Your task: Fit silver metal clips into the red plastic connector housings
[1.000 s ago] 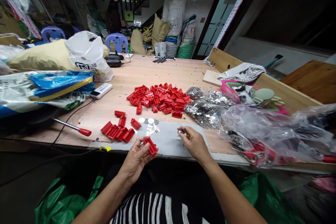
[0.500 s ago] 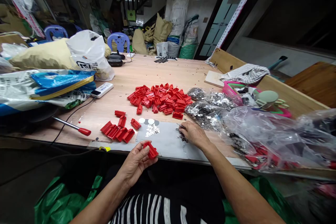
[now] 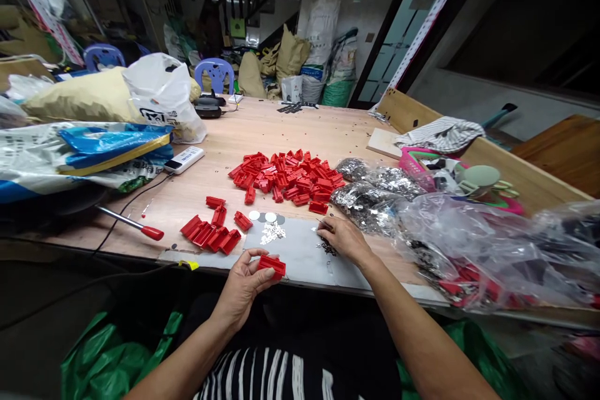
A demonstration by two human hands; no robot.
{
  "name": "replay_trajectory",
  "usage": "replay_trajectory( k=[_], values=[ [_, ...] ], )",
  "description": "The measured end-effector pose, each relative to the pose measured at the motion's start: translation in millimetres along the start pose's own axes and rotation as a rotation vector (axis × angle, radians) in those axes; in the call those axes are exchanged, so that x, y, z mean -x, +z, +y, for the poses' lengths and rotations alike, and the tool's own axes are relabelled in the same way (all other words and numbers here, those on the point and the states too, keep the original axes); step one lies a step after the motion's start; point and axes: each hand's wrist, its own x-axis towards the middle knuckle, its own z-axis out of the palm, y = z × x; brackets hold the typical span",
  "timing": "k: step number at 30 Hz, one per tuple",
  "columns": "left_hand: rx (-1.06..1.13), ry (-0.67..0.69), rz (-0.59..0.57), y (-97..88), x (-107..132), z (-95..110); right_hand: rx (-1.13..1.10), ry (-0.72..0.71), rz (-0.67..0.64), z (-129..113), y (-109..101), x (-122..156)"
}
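My left hand [image 3: 244, 290] is closed around a red plastic housing [image 3: 272, 267] at the table's front edge, its open trough showing. Over the grey mat [image 3: 302, 240], my right hand [image 3: 347, 241] pinches a thin metal tool [image 3: 320, 221], mostly hidden by the fingers; its kind is unclear. Small dark metal bits [image 3: 328, 249] lie right under those fingertips. Left of them is a spread of tiny silvery pieces [image 3: 272, 233], with white discs [image 3: 270, 217] just behind. Several red housings [image 3: 210, 237] rest in a loose group left of the mat.
A big heap of red housings [image 3: 285, 178] fills the table's middle. Clear bags of metal parts [image 3: 363, 203] and a pink basket [image 3: 415, 165] are on the right. On the left, a red-tipped lever [image 3: 152, 233] juts out near a white device [image 3: 185, 160] and sacks [image 3: 79, 150].
The red housing in my left hand has turned, so its trough lies more level and faces me. My right hand stays over the dark bits, almost unmoved. The view has shifted slightly.
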Motion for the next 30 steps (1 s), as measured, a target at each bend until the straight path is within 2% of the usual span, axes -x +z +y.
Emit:
replay_trajectory(
  k=[4,6,10,12,16,19,25,30],
  values=[
    [-0.167,0.195,0.034,2.9,1.1,2.2,-0.038,-0.006,0.024,-5.0,-0.2,-0.3],
    [-0.256,0.305,0.074,2.8,1.5,3.1,-0.127,-0.032,0.045,-13.5,-1.5,4.2],
    [-0.439,0.467,0.152,0.1,1.6,4.2,-0.434,-0.144,0.025,-42.2,-0.1,25.3],
    [-0.539,0.523,0.162,-1.2,1.8,5.2,-0.488,-0.177,0.021,-58.6,2.6,38.1],
    [-0.722,0.623,0.156,-1.4,3.1,8.3,-0.5,-0.249,0.061,-85.0,7.4,55.3],
    [-0.803,0.681,0.131,-0.1,4.2,9.1,-0.472,-0.306,0.072,-95.0,10.5,58.5],
    [-0.82,0.718,0.077,0.9,6.0,5.3,-0.428,-0.375,0.057,-96.8,20.2,57.1],
    [-0.821,0.768,0.08,-0.7,5.6,0.0,-0.476,-0.378,0.054,-99.8,25.3,60.0]
  ],
)
